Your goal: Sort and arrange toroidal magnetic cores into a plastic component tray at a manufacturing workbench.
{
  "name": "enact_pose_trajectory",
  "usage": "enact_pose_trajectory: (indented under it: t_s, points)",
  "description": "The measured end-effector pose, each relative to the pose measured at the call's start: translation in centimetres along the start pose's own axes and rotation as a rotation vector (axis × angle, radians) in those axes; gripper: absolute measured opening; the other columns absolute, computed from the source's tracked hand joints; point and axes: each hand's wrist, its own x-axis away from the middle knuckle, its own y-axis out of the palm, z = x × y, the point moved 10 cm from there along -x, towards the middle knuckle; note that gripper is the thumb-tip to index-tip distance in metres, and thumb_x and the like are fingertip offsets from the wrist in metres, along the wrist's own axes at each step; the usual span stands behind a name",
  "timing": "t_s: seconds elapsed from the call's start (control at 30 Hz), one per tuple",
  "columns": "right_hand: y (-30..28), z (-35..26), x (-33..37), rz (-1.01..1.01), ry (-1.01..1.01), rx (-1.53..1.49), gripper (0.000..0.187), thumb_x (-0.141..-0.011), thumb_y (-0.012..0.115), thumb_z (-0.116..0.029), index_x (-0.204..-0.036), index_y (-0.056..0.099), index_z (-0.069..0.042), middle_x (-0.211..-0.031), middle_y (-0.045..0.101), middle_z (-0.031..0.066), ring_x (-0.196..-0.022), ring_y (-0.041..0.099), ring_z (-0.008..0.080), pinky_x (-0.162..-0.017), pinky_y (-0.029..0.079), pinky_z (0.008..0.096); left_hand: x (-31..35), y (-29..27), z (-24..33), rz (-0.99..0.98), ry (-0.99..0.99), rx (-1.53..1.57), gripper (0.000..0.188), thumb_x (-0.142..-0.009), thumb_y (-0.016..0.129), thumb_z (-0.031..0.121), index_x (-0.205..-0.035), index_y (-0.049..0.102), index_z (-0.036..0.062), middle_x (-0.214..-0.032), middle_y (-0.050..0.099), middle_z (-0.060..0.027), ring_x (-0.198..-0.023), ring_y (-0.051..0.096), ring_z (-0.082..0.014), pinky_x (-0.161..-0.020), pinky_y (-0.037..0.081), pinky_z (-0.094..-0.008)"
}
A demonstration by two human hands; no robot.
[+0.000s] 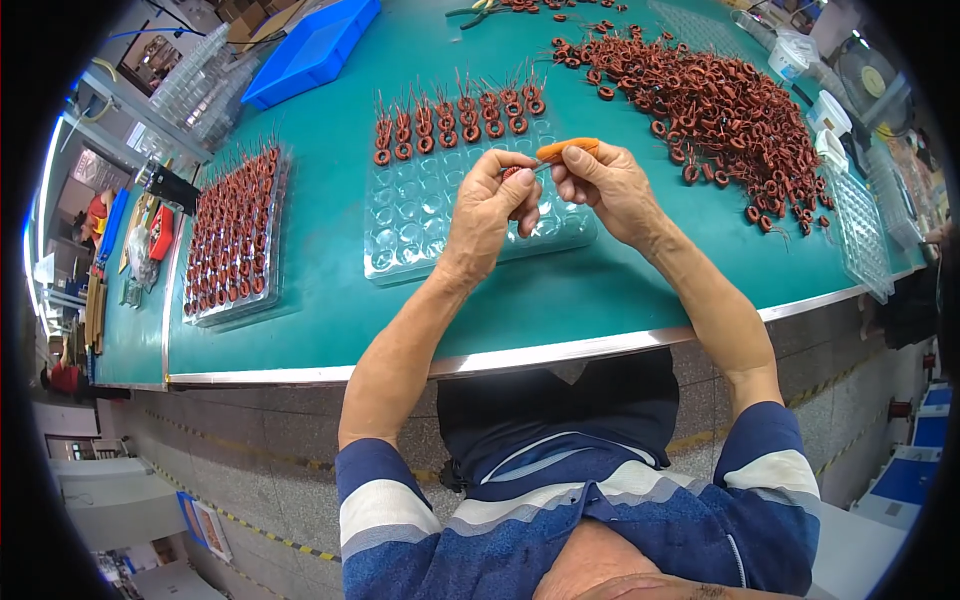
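My left hand point(488, 208) pinches a small red-brown wire-wound ring coil point(513, 172) between thumb and fingers, which hide most of it. In my right hand point(612, 192) is a small tool with an orange handle point(567, 149). Its thin metal tip points at the coil; the exact kind of tool is too small to tell. Both hands are over a clear plastic tray point(410, 262) with round pockets. Several coils point(470, 118) with upright wire leads fill its far rows, while the nearer pockets hold none.
A large loose heap of coils point(715, 115) spreads on the green table point(320, 335) at the right. Left stands a stack of trays full of coils point(235, 235). Farther back are a blue bin point(312, 52) and pliers point(478, 12). Clear trays point(862, 235) lie at the right edge.
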Motion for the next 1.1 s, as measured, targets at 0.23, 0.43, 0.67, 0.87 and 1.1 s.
enact_pose_trajectory:
  t_s: [0.23, 0.43, 0.67, 0.87, 1.1]
  points:
    - [0.3, -1.2, 0.3, 0.052, -0.094, 0.171, 0.027, -0.096, 0.056, -0.021, -0.104, 0.067, 0.002, -0.078, 0.062, 0.0028, -0.065, 0.058, 0.0082, -0.056, 0.045, 0.0209, 0.7, 0.2, 1.6, 0.104, 0.212, -0.376, 0.015, -0.096, 0.055, 0.012, -0.105, 0.049, 0.0010, -0.069, 0.053, -0.0009, -0.055, 0.049, -0.0083, -0.049, 0.040, -0.0242]
    - [-0.2, -1.2, 0.3, 0.100, -0.092, 0.295, 0.029, -0.096, 0.056, -0.024, -0.102, 0.065, 0.003, -0.074, 0.059, 0.0023, -0.063, 0.056, 0.0083, -0.055, 0.043, 0.0200, 0.8, 0.2, 1.2, 0.135, 0.207, -0.545, 0.017, -0.096, 0.055, 0.014, -0.105, 0.049, 0.0010, -0.068, 0.054, -0.0020, -0.055, 0.051, -0.0084, -0.049, 0.041, -0.0246]
    - [-3.9, -2.3, 0.4, 0.311, -0.095, 0.331, 0.044, -0.097, 0.053, -0.041, -0.094, 0.065, 0.002, -0.066, 0.054, -0.0011, -0.056, 0.054, 0.0067, -0.050, 0.040, 0.0194, 0.3, -1.3, 1.3, 0.167, 0.231, -0.365, 0.018, -0.097, 0.053, 0.017, -0.106, 0.047, 0.0019, -0.068, 0.054, -0.0024, -0.056, 0.051, -0.0081, -0.049, 0.041, -0.0245]
    - [-1.0, -0.7, 0.3, 0.164, 0.034, 0.306, 0.040, -0.095, 0.056, -0.039, -0.089, 0.065, 0.000, -0.065, 0.058, 0.0008, -0.054, 0.054, 0.0070, -0.048, 0.040, 0.0197, 0.3, -1.9, 1.4, 0.189, 0.238, -0.604, 0.018, -0.097, 0.052, 0.015, -0.107, 0.046, 0.0018, -0.070, 0.057, -0.0059, -0.057, 0.054, -0.0122, -0.051, 0.043, -0.0284]
    - [0.4, 1.2, 0.7, -0.047, 0.193, 0.256, 0.028, -0.089, 0.067, -0.030, -0.087, 0.066, -0.003, -0.067, 0.060, 0.0013, -0.058, 0.056, 0.0075, -0.051, 0.042, 0.0201, 0.1, 0.3, 1.6, -0.087, 0.188, -0.711, 0.024, -0.096, 0.055, 0.015, -0.113, 0.046, 0.0003, -0.083, 0.058, -0.0052, -0.070, 0.054, -0.0116, -0.063, 0.046, -0.0271]
